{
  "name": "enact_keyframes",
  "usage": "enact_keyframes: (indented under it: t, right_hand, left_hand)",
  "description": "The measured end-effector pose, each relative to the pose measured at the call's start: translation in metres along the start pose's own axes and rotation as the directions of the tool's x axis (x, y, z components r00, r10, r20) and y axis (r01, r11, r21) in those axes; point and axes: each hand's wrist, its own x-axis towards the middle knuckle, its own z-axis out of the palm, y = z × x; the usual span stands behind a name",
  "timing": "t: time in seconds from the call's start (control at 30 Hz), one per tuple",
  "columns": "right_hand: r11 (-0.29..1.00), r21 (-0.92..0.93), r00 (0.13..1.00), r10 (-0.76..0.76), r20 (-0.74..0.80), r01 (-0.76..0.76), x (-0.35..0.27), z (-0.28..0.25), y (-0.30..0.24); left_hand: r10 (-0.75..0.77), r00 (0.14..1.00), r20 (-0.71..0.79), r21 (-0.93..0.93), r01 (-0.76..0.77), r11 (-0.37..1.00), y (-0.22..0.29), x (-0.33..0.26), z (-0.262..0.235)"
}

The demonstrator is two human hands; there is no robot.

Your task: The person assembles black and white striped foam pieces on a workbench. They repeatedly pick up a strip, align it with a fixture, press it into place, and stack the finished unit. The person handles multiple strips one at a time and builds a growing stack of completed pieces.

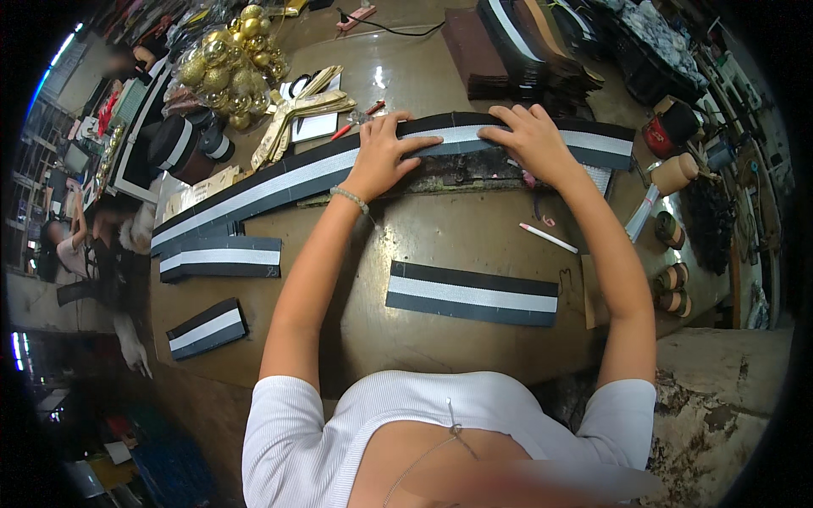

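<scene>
A long strip with black, white and grey bands curves across the table. My left hand rests on its middle, fingers spread toward the far edge and thumb stretched along the white band. Farther right, my right hand lies on the same strip with its fingers apart, thumb pointing at the left hand. Both hands look open, pressing from above. Under the strip between them shows a dark, worn bar. Shorter banded pieces lie nearer me: one in the middle, one at left, and a small one.
A white pen lies near my right forearm. Stacked dark strips stand at the back. Bagged gold balls, a red pen and rolled banding sit back left. Thread spools line the right edge. People are at far left.
</scene>
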Motion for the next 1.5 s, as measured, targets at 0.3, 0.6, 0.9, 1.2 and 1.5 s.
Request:
enact_keyframes:
  t: [0.3,0.6,0.9,1.2,1.5]
  right_hand:
    - [1.0,-0.006,1.0,-0.016,0.012,0.016,-0.008,0.008,0.002]
    - [0.998,-0.042,0.998,-0.055,0.004,0.056,-0.016,0.016,0.003]
    - [0.99,-0.071,0.993,-0.121,0.008,0.121,-0.02,0.021,0.004]
    - [0.986,-0.085,0.989,-0.136,0.058,0.141,-0.019,0.018,0.004]
    - [0.987,-0.052,0.981,-0.143,0.132,0.151,-0.018,0.011,0.007]
  left_hand:
    - [0.007,1.0,0.008,0.008,-0.007,1.0,-0.001,-0.002,0.009]
    - [0.017,1.0,0.026,0.04,-0.018,0.999,0.0,-0.002,0.011]
    - [0.037,0.999,0.035,0.064,-0.039,0.997,-0.003,-0.004,0.013]
    - [0.041,0.996,0.082,0.07,-0.047,0.996,-0.003,-0.002,0.01]
    - [0.076,0.99,0.116,-0.027,-0.074,0.997,-0.006,0.001,0.004]
